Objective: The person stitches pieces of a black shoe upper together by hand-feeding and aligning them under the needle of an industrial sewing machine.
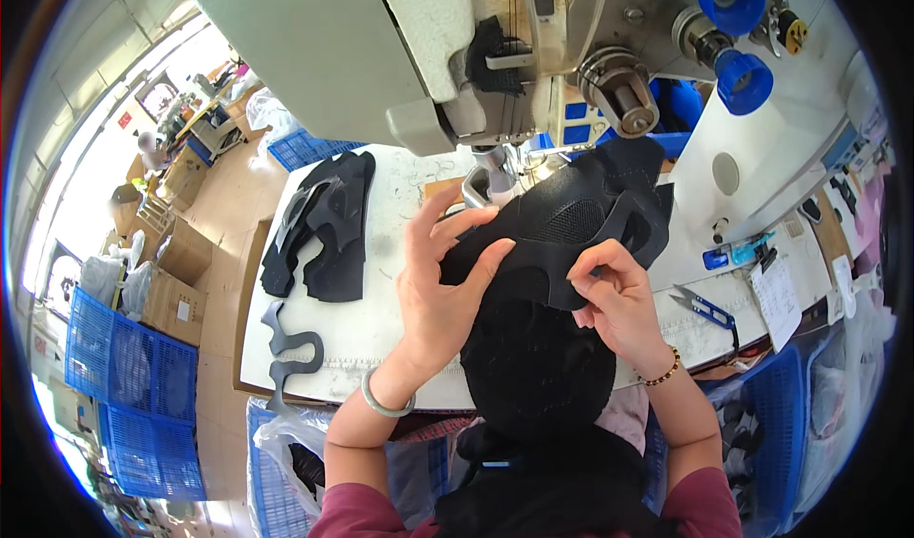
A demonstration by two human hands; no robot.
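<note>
A black shoe upper piece (562, 222) with a mesh panel and cut-out openings lies under the sewing machine head (490, 171). My left hand (433, 295) rests at its left side, thumb and index finger apart and the other fingers stretched out. At the near edge of the upper, my right hand (614, 300) pinches the material between thumb and bent fingers. Below both hands is a rounded black textured shape (538, 367); whether it joins the upper, I cannot tell. The fingertips of the right hand are partly hidden behind its knuckles.
Stacked black cut pieces (333, 243) lie left on the white table (390, 190), above a grey curved strip (295, 349). Thread snips (705, 308) and a paper sheet (776, 305) are at right. Blue crates (133, 357) stand on the floor at left; another blue crate (785, 414) is at lower right.
</note>
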